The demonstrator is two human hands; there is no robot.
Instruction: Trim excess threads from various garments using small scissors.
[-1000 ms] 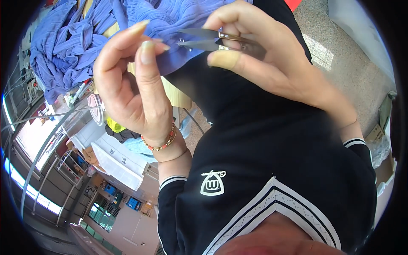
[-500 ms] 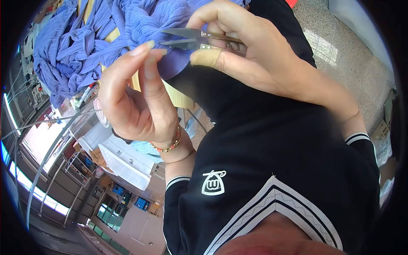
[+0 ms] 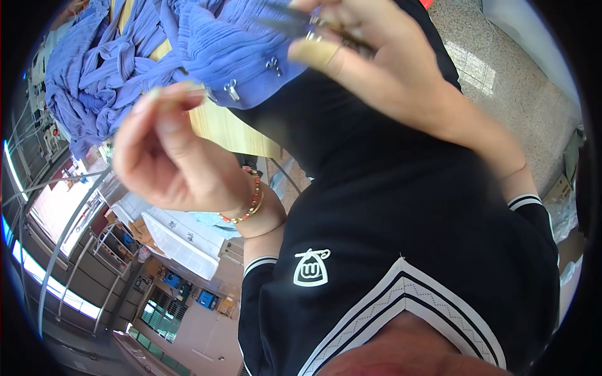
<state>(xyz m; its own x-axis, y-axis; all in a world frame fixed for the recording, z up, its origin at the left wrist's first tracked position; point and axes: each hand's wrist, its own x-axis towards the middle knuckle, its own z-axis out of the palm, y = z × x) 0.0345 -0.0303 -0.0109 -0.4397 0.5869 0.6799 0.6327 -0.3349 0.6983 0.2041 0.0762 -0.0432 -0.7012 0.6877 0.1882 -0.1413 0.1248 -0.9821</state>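
A pair of thread snips [image 3: 291, 26] is gripped in my right hand [image 3: 395, 75], its blades pointing left over the fabric and blurred by motion. Tan tape wraps that thumb. My left hand [image 3: 182, 150] is closed in a pinch beside the near left edge of a pleated periwinkle garment [image 3: 232, 44]. Whatever its fingertips hold, if anything, is too small and blurred to name. Along the garment's lower edge sit small metal hook-like fasteners [image 3: 232, 90], with another metal fastener [image 3: 273, 67] further right.
More periwinkle fabric [image 3: 88, 94] lies heaped on the left over a pale wooden tabletop [image 3: 235, 131]. My dark-clothed lap is under the garment's right part. A white plastic bin [image 3: 182, 247] stands below left. Speckled floor [image 3: 467, 37] shows at right.
My left hand has moved left and down, away from the snips. The snips have risen slightly with my right hand. The garment's edge and its metal fasteners have come into view.
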